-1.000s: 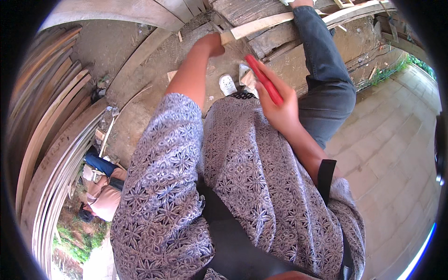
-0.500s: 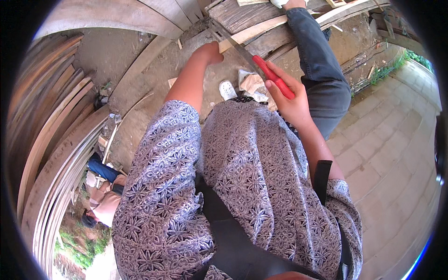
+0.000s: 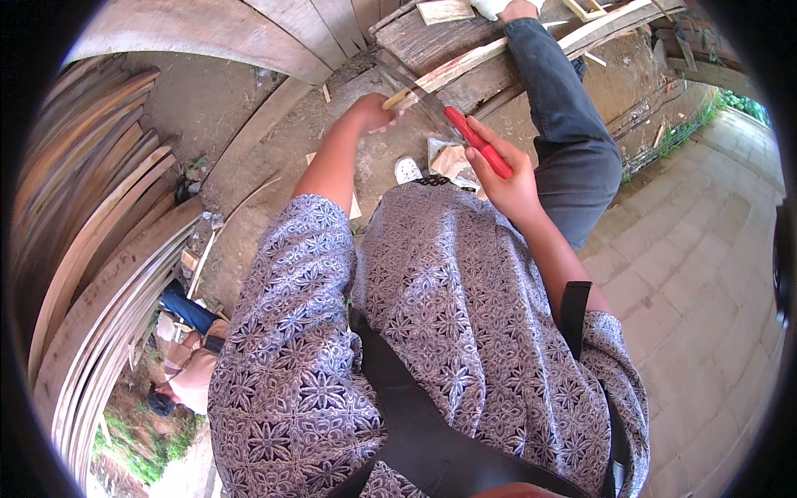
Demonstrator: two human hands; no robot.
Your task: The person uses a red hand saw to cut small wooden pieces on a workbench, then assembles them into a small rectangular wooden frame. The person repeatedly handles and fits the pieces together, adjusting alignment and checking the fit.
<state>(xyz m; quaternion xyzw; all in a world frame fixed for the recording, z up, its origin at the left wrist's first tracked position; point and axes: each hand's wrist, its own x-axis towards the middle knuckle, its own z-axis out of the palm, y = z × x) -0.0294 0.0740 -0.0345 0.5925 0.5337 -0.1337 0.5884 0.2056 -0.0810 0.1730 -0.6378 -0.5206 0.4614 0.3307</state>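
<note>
The right hand [image 3: 510,184] is wrapped around the red-handled saw [image 3: 479,143] and the left hand [image 3: 371,112] curls around the end of the wooden strip [image 3: 465,64] on the counter [image 3: 427,40], where the strip (probably light, stiff and splintery) is best gripped, clear of the blade [image 3: 430,101].

Left fingers [image 3: 378,114] gripping wooden strip [image 3: 455,70], right fingers [image 3: 508,149] holding red-handled saw [image 3: 459,121] across it

From my remote seat I see a weathered wooden bench [image 3: 432,40] bearing a pale board [image 3: 446,11], a white shoe [image 3: 490,7] and a long wood strip [image 3: 466,67] whose end juts past the edge; offcuts [image 3: 326,93] lie on the dirt floor [image 3: 195,104].
</note>
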